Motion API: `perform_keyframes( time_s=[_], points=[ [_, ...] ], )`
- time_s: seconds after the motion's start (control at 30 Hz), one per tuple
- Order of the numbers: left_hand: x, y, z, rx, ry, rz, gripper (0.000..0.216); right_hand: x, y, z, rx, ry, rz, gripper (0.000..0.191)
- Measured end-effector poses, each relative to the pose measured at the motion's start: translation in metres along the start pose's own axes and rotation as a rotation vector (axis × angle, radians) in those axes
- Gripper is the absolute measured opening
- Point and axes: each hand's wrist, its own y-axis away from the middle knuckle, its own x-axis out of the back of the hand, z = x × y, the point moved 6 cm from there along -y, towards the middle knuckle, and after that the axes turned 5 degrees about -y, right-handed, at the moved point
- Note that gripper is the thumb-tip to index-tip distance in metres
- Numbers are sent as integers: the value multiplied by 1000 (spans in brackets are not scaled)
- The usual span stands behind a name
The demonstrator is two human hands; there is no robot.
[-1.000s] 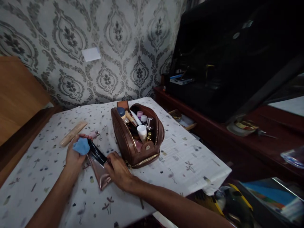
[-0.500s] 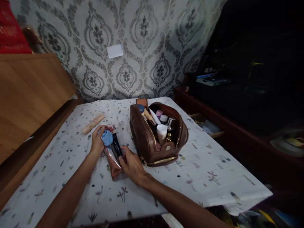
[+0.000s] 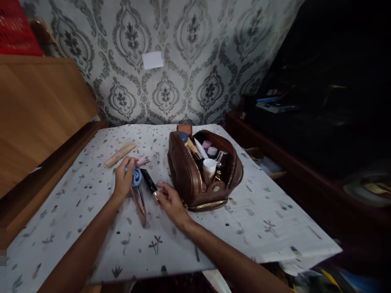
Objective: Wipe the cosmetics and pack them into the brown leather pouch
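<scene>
slim glossy black tube with a silvery end (image 3: 148, 182) is over the table, pinched between thumb and fingers of my right hand (image 3: 172, 207). my left hand (image 3: 124, 179) is curled around a bunched light-blue cloth (image 3: 136, 178); shiny rose-brown flat tube (image 3: 139, 205) extends below it, can't tell if gripped. just past my left fingers: small pale-pink bottle (image 3: 143, 160), long beige tube (image 3: 120, 154). open brown leather zip bag (image 3: 185, 171) beside my right hand, full of cosmetics, on white printed tablecloth (image 3: 244, 215).
</scene>
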Motion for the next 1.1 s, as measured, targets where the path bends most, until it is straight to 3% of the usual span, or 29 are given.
perform_keyframes(
  time_s=[0.17, 0.23, 0.3, 0.53, 0.7, 0.9, 1.1],
  points=[
    [-28, 35, 48, -482, -224, -238, 22, -7, 0, -5, -118, -425, -81, 57],
    [-33, 43, 55, -601, -238, -249, 19, -9, 2, -12, -158, -548, -132, 57],
    [-31, 41, 55, -631, -240, -202, 18, -10, 6, -17, -201, -610, -174, 55],
    [-5, 13, 40, -323, -162, 15, 24, -18, 13, -20, -250, -657, -289, 60],
    [0, 4, 23, -75, -100, -25, 31, -20, 12, -19, -242, -642, -307, 59],
    [7, -1, 20, -36, -59, 53, 34, -18, 12, -15, -232, -498, -294, 57],
    [12, -4, 13, 50, 123, 71, 31, -13, 9, -3, -183, -322, -267, 71]
  ],
)
